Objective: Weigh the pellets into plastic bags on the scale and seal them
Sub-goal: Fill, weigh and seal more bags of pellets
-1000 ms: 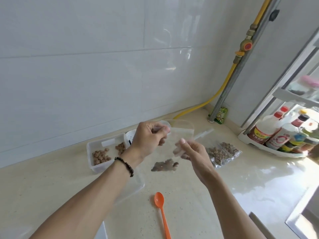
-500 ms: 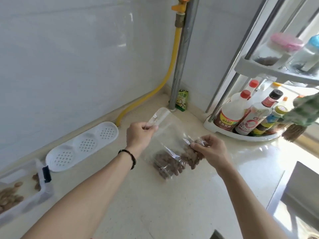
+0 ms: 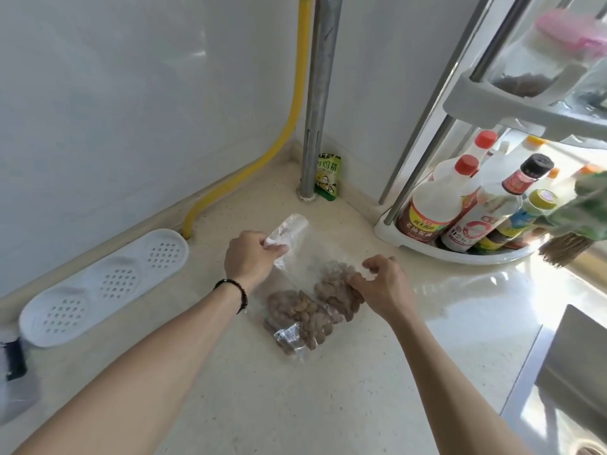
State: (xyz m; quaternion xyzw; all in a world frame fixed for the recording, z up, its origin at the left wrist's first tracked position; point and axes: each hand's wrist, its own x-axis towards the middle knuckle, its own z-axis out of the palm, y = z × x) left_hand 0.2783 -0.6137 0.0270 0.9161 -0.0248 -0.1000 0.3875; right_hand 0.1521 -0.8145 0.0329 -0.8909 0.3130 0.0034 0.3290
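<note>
While the left hand (image 3: 251, 259) pinches the clear bag (image 3: 289, 239) by its top strip and the right hand (image 3: 382, 287) pinches its other edge, pellets (image 3: 295, 311) lie between them on the table (image 3: 295, 389); sealing seemingly done, setting down comes next.

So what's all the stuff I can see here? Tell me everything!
pellet bags: two or more, clear with brown pellets, on the counter between the hands
counter: one, cream
white tray: one, with holes, by the left wall
yellow hose: one, along the wall
metal pipe: one, grey, in the corner
green packet: one, beside the pipe
sauce bottles: several, red, black and yellow caps, on the white rack at right
left hand: pinches a bag's top
right hand: grips a bag's other edge
</note>
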